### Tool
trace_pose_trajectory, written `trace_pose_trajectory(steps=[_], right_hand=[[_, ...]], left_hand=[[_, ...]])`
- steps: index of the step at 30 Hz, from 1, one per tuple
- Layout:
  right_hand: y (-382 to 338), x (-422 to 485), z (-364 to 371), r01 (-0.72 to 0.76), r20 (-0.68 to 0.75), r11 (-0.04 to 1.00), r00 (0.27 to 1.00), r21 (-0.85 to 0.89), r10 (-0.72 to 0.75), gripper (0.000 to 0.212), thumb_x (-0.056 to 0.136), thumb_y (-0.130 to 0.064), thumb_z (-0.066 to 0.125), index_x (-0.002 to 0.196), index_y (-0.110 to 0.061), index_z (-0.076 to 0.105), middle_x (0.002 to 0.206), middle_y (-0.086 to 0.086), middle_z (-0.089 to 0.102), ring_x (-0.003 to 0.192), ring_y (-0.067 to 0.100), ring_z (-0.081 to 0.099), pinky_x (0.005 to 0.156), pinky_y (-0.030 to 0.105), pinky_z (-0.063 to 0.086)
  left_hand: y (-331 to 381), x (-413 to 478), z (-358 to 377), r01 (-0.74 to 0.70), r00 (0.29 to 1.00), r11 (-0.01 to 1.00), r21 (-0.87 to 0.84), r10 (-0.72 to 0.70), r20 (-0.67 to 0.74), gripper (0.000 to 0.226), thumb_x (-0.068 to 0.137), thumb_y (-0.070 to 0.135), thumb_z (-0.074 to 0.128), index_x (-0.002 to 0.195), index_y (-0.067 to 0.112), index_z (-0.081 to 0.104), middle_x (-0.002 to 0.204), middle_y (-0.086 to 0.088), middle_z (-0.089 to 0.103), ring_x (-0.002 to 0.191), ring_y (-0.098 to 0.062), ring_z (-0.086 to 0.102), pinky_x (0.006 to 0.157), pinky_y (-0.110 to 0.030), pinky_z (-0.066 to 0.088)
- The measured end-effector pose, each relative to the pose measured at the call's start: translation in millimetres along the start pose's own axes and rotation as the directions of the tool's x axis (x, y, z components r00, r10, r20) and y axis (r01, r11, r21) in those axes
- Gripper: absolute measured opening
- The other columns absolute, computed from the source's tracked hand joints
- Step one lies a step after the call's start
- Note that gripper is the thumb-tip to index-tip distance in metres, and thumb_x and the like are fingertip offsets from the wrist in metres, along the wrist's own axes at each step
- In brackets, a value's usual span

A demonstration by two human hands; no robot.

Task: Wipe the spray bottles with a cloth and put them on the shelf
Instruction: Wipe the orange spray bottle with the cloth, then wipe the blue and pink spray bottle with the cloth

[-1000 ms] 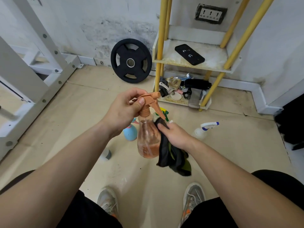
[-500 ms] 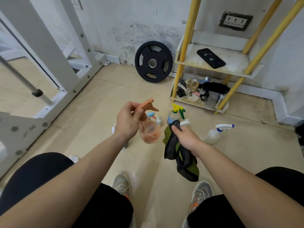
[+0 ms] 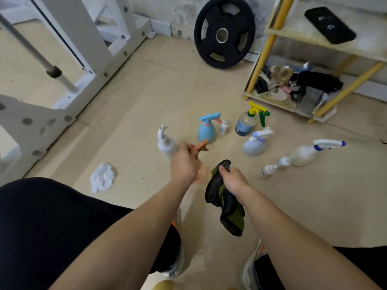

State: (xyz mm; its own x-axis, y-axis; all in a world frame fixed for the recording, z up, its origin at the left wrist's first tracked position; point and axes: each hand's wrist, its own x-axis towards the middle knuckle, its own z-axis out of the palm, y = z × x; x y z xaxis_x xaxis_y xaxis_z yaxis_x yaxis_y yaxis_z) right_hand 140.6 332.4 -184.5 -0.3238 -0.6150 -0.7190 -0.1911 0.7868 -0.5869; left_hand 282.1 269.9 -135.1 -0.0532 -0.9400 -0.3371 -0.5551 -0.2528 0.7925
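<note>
My left hand [image 3: 184,164] grips the orange spray bottle [image 3: 201,145] by its neck, low over the floor; the hand hides most of the bottle's body. My right hand [image 3: 232,180] holds a black and green cloth [image 3: 225,206] that hangs down beside it. Several more spray bottles stand on the floor beyond: a white one [image 3: 166,144], a light blue one [image 3: 207,128], a clear one with a yellow and green trigger [image 3: 248,122], a pale blue one [image 3: 254,143]. A clear one with a white and blue trigger [image 3: 303,154] lies tilted. The yellow-framed shelf [image 3: 266,49] stands at the back right.
A black weight plate [image 3: 224,32] leans on the wall. A white metal rack [image 3: 69,49] fills the left side. A crumpled white cloth [image 3: 102,177] lies on the floor. A black phone [image 3: 329,25] lies on the shelf's upper level, and clutter fills its bottom level.
My left hand has lowered the orange bottle toward the floor. My right hand with the cloth has come away from the bottle. The view has tilted down and left.
</note>
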Motion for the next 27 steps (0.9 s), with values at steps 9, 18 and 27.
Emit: trace_pose_trajectory(steps=[9, 18, 27], right_hand=[[6.2, 39.3, 10.0, -0.022, -0.021, 1.000, 1.000, -0.003, 0.022, 0.044, 0.107, -0.044, 0.040, 0.107, -0.005, 0.062, 0.100, 0.010, 0.064, 0.095, 0.028, 0.061, 0.079, 0.035, 0.043], [1.5, 31.5, 9.4, -0.023, -0.015, 0.999, 1.000, 0.024, 0.023, 0.043, 0.106, -0.044, 0.041, 0.107, -0.006, 0.062, 0.101, 0.009, 0.065, 0.096, 0.027, 0.061, 0.081, 0.036, 0.045], [-17.0, 6.3, -23.3, 0.050, -0.098, 0.996, 0.994, 0.071, -0.043, 0.043, 0.106, -0.043, 0.041, 0.100, -0.005, 0.061, 0.098, 0.010, 0.066, 0.097, 0.029, 0.062, 0.082, 0.037, 0.045]], left_hand=[[-48.1, 35.0, 0.8, 0.110, 0.990, 0.983, 0.149, -0.096, -0.101, 0.009, 0.101, 0.011, 0.043, 0.105, 0.016, 0.049, 0.077, 0.018, 0.052, 0.068, 0.001, 0.049, 0.050, -0.012, 0.035], [-61.3, 41.8, -4.1, 0.150, 0.988, 0.980, 0.131, -0.143, -0.062, 0.015, 0.098, 0.015, 0.047, 0.112, 0.016, 0.050, 0.097, 0.003, 0.064, 0.078, -0.012, 0.057, 0.056, -0.021, 0.039], [0.1, 34.3, -6.0, -0.034, 0.997, 0.963, 0.267, 0.052, -0.062, 0.040, 0.098, 0.016, 0.047, 0.138, 0.018, 0.049, 0.116, 0.008, 0.067, 0.103, -0.016, 0.064, 0.081, -0.028, 0.045]])
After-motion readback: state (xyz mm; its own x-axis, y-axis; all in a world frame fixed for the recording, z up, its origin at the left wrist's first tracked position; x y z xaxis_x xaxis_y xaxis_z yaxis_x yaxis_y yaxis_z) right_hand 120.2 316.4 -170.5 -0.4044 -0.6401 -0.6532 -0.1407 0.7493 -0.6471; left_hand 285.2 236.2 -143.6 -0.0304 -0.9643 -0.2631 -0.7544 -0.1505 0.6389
